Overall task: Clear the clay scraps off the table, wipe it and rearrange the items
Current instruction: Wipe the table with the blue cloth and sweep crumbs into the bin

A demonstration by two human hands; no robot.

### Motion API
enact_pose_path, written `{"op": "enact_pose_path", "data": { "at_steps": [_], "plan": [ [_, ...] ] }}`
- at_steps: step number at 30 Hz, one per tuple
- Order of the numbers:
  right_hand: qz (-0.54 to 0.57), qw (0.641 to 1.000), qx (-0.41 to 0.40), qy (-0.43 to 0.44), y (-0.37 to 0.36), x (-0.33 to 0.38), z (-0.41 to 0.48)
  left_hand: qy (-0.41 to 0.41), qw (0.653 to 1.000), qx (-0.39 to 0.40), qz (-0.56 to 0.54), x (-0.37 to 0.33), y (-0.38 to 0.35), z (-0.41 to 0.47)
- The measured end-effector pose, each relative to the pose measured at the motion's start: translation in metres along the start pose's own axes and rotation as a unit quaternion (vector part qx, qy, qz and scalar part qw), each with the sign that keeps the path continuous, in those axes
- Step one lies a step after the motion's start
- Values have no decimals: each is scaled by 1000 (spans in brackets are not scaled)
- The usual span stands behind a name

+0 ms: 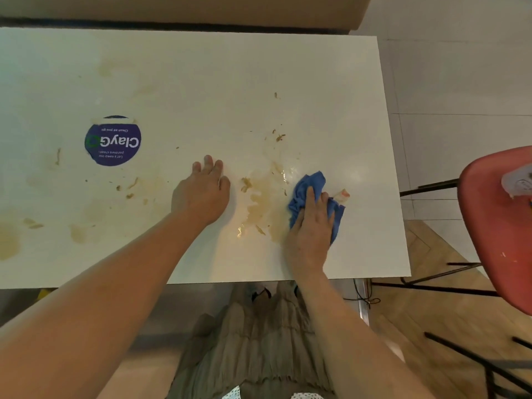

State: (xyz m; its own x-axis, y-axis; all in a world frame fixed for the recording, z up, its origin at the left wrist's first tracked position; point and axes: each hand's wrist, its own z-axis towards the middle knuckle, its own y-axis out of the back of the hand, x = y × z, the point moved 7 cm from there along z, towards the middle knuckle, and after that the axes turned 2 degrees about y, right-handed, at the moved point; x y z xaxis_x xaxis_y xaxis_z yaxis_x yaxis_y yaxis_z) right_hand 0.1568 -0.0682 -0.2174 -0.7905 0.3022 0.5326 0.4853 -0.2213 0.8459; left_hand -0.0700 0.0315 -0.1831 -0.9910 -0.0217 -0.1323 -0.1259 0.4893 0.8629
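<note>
Right hand: I saw its fingers curled over a bunched blue cloth, pressing it onto the bench. Left hand: fingers lay straight and flat on the bench, holding nothing. Between both sets of fingers: wet tan clay smears. Beyond them: clay scraps. Well left of the left fingers: round blue sticker. Off the bench, right of the cloth: red chair.

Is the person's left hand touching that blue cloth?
Apart. The head view shows the left hand flat on the table, with a clay smear between it and the blue cloth, which the right hand holds.
</note>
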Motion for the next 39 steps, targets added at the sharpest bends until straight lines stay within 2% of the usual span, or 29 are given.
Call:
{"op": "enact_pose_path", "data": {
  "at_steps": [5, 8, 11, 15, 19, 21, 25, 31, 35, 37, 39],
  "plan": [
    [33, 998, -51, -4, -30, 69, 27, 2, 1000, -2, 17, 1, -2, 2],
    [109, 994, -9, 11, -45, 93, 53, 0, 1000, -4, 18, 2, -1, 3],
    [205, 979, 8, 8, -27, 84, 58, -9, 1000, -3, 16, 4, 3, 3],
    [162, 986, 13, 38, 17, 28, 32, -26, 1000, -4, 15, 3, 7, -2],
    [76, 992, 55, 87, 7, 3, -2, -31, 999, -5, 9, 6, 10, -4],
    [53, 992, 45, 103, -10, 18, -10, -33, 999, -7, 2, 7, 7, -4],
    [65, 997, -3, 42, -42, 70, -10, -23, 999, -5, -26, 11, 2, -4],
    [98, 990, 44, 86, -101, 155, 30, 13, 991, -67, -112, 24, 14, 1],
    [241, 963, 80, 86, -66, 133, 25, 39, 985, -65, -158, 32, 25, 1],
    [269, 961, 18, 53, -26, 97, 27, 29, 989, -57, -135, 28, 31, 3],
    [236, 971, -37, -13, 10, 44, 39, 6, 994, -51, -93, 23, 38, 9]
  ]
}}
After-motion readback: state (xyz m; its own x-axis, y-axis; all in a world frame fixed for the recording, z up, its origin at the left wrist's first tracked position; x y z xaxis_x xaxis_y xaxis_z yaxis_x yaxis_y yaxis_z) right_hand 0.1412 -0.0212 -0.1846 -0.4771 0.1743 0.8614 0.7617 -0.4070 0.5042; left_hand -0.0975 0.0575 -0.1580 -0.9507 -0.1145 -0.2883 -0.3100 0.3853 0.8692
